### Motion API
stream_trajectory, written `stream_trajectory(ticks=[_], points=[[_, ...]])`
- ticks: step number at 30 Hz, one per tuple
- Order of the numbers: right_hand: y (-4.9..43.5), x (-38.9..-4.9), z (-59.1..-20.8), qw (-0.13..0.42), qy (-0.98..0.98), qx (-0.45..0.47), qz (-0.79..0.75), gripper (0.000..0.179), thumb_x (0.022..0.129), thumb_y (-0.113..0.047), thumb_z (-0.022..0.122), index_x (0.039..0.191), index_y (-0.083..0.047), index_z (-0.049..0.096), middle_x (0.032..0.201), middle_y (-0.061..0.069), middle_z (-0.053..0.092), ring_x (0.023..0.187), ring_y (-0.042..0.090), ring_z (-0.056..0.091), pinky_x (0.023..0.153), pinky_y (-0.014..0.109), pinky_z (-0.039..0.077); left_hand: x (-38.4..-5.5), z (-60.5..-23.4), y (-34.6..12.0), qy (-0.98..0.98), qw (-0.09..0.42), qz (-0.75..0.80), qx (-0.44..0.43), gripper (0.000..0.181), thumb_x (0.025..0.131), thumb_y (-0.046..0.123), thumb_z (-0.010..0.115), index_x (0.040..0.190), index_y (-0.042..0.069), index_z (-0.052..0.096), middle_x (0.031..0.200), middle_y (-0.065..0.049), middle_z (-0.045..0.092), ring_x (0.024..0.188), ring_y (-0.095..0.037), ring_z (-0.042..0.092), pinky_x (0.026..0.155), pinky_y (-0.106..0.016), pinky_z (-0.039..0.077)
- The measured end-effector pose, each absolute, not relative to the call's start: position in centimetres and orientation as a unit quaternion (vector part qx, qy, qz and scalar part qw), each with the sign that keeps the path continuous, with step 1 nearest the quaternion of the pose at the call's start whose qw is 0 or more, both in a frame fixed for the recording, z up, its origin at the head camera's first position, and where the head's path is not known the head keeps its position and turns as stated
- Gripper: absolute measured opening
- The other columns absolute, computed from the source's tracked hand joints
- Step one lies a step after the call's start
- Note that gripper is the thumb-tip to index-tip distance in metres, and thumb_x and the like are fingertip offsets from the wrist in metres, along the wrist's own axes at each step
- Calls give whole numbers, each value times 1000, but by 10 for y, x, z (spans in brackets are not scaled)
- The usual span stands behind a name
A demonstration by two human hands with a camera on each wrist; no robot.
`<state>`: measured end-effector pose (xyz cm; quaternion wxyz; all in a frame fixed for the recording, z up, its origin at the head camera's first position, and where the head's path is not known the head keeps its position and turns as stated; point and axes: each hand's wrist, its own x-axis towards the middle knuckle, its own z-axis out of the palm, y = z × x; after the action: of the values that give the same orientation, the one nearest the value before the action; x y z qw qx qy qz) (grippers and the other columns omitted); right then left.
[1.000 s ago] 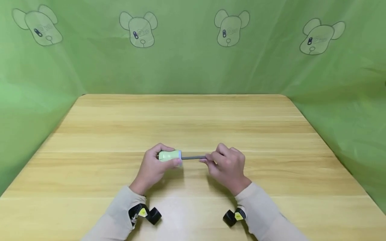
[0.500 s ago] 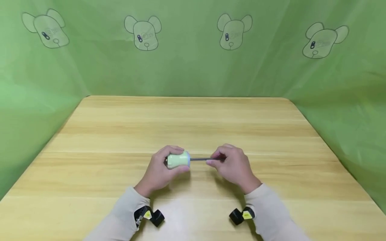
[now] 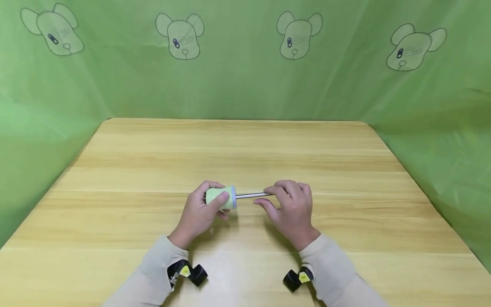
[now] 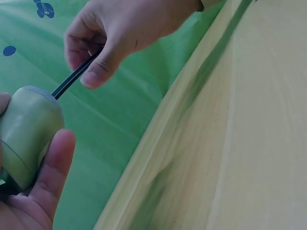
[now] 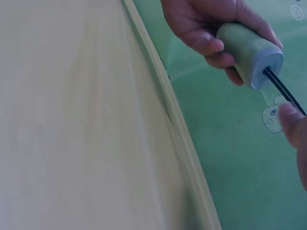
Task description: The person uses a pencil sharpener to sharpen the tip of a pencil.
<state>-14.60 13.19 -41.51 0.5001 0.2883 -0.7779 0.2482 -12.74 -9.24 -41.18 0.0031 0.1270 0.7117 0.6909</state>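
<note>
A screwdriver with a stubby pale green handle [image 3: 214, 197] and a blue-grey collar is held level above the table. My left hand [image 3: 193, 216] grips the handle, thumb lying across it near the collar. From the collar a thin dark metal shaft [image 3: 249, 195] runs right to my right hand [image 3: 294, 211], whose curled fingers hold its far end. In the left wrist view that thumb [image 4: 98, 71] lies along the shaft; the tip is hidden among the fingers. In the right wrist view the collar [image 5: 267, 67] faces the camera with the shaft entering its centre.
The wooden table [image 3: 245, 149] reaches back to a green curtain [image 3: 238, 85] printed with bear heads, which also hangs at both sides. A black wrist camera [image 3: 197, 275] sits below the left cuff, another camera [image 3: 292, 280] below the right one.
The handle shifts right, then back left and slightly up, and its collar end tips upward. The right hand moves right and back, its fingers and thumb changing position around the shaft's end.
</note>
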Motion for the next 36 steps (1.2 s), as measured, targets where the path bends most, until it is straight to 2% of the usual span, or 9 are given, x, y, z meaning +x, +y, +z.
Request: stream_trajectory(ticks=[6, 11, 13, 18, 20, 22, 24, 29, 36], points=[[130, -146, -419, 528, -769, 281, 224, 47, 88, -49, 66, 65, -9, 71, 63, 1, 55, 48, 16, 51, 51, 36, 38, -128, -414, -93, 702, 24, 698, 136, 27, 94, 8, 62, 113, -9, 53, 88, -20, 59, 64, -27, 66, 63, -41, 60], [128, -148, -416, 522, -768, 305, 212, 48, 91, -49, 64, 62, -11, 71, 59, -3, 48, 41, 10, 37, 38, 25, 27, -125, -412, -102, 734, 16, 660, 158, 35, 87, 5, 71, 117, -3, 55, 94, -20, 59, 70, -24, 64, 63, -41, 59], [129, -147, -414, 475, -796, 309, 215, 43, 88, -47, 68, 63, -12, 70, 58, -3, 46, 39, 8, 32, 35, 22, 22, -124, -413, -105, 748, 4, 642, 167, 38, 83, 5, 75, 116, 1, 57, 101, -19, 61, 74, -25, 62, 61, -38, 58], [138, -139, -402, 210, -909, 245, 266, 29, 79, -34, 79, 61, -18, 63, 59, -9, 48, 47, 4, 38, 37, 23, 30, -126, -418, -101, 774, -43, 592, 222, 38, 73, 3, 84, 104, 3, 63, 118, -14, 64, 94, -27, 62, 71, -32, 56], [141, -137, -400, 154, -926, 214, 269, 27, 79, -31, 81, 62, -19, 64, 61, -11, 50, 52, 4, 42, 41, 24, 34, -127, -419, -97, 779, -59, 578, 234, 38, 70, 4, 85, 101, 4, 63, 119, -12, 65, 101, -27, 62, 75, -32, 56], [142, -138, -400, 172, -924, 221, 262, 24, 78, -31, 82, 65, -16, 68, 61, -8, 54, 52, 8, 46, 44, 26, 38, -126, -419, -94, 781, -63, 579, 226, 39, 70, 5, 86, 102, 4, 64, 119, -11, 65, 100, -27, 62, 74, -32, 56], [142, -140, -403, 238, -907, 244, 247, 23, 74, -32, 84, 70, -13, 73, 65, -4, 59, 57, 13, 53, 51, 31, 45, -126, -419, -94, 776, -58, 595, 200, 41, 71, 5, 86, 105, 4, 64, 120, -11, 65, 92, -26, 63, 69, -32, 57], [140, -145, -409, 363, -856, 276, 244, 39, 62, -31, 89, 87, -5, 74, 82, 8, 67, 76, 27, 63, 75, 46, 49, -126, -417, -96, 761, -47, 632, 138, 43, 74, 9, 84, 111, 4, 64, 110, -14, 66, 77, -25, 61, 60, -31, 57], [136, -147, -414, 438, -800, 300, 279, 26, 68, -22, 86, 79, -5, 71, 77, 6, 64, 68, 24, 61, 63, 42, 44, -127, -414, -100, 757, -52, 640, 119, 39, 76, 9, 82, 111, 5, 64, 93, -15, 63, 71, -24, 58, 55, -28, 53]])
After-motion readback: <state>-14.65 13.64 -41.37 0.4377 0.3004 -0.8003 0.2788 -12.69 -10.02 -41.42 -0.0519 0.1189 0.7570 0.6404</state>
